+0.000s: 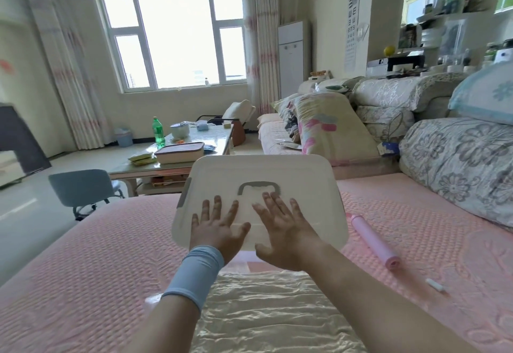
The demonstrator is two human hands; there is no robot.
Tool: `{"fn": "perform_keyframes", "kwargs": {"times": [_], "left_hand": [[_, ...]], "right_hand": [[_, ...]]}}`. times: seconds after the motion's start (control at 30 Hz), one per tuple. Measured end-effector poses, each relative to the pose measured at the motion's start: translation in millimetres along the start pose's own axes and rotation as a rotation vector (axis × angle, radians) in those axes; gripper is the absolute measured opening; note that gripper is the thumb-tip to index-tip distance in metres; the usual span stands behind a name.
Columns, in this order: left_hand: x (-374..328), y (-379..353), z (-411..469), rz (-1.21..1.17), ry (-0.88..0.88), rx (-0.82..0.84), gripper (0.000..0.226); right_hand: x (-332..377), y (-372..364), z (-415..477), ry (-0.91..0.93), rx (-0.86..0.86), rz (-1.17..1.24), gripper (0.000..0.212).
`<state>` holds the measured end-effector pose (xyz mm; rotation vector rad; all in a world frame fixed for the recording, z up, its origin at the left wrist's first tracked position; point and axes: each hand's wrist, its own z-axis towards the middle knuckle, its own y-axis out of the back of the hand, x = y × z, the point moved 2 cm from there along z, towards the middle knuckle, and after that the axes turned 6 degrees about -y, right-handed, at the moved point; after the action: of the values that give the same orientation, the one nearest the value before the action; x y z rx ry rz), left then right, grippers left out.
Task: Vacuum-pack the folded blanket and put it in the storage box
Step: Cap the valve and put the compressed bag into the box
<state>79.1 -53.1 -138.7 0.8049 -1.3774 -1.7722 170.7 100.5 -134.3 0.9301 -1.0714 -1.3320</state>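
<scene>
Nearest me, the vacuum bag [277, 311] lies crinkled over the pale blanket, its far edge near the storage box [263, 169]. My left hand [216, 227] and right hand [286, 230] rest flat and spread on the box lid, gripping nothing. Packing looks done, so boxing seems the step in hand. I judge the lid must come off next, at its grey side latch [184, 193]. A pink hand pump [373, 239] lies right of the box, while the quilted cover [111, 241] to its left offers room for the lid.
</scene>
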Motion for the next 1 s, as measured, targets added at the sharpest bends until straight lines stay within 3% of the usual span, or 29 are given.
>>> {"fn": "perform_keyframes", "kwargs": {"times": [0.1, 0.23, 0.3, 0.37, 0.47, 0.53, 0.6, 0.7, 0.8, 1.0], "left_hand": [[-6, 1, -9, -0.009, -0.076, -0.073, 0.061], [13, 13, -21, -0.038, -0.225, -0.382, 0.042], [30, 9, -22, -0.052, -0.157, -0.347, 0.050], [40, -3, -21, -0.063, -0.074, -0.182, 0.067], [39, -14, -25, -0.088, -0.087, -0.062, 0.069], [38, -10, -30, -0.208, -0.080, -0.116, 0.063], [38, 0, -34, -0.340, -0.049, -0.260, 0.048], [43, 12, -39, -0.285, -0.045, -0.421, 0.037], [55, 19, -36, -0.332, -0.004, -0.528, 0.038], [67, 17, -25, -0.539, 0.149, -0.526, 0.042]], "right_hand": [[13, -10, 2, 0.060, 0.055, -0.062, 0.106], [7, -9, 0, 0.081, 0.069, -0.176, 0.102], [4, -4, 0, 0.059, 0.092, -0.172, 0.100], [7, 3, 2, 0.025, 0.135, -0.123, 0.095], [23, 13, 7, -0.025, 0.099, -0.025, 0.073], [39, 14, 11, -0.026, -0.076, -0.009, 0.051], [52, 6, 14, -0.016, -0.199, -0.033, 0.048], [67, -18, 17, 0.009, -0.154, -0.045, 0.062], [76, -36, 17, 0.065, -0.166, -0.084, 0.063], [72, -36, 11, 0.077, -0.235, -0.042, 0.060]]}}
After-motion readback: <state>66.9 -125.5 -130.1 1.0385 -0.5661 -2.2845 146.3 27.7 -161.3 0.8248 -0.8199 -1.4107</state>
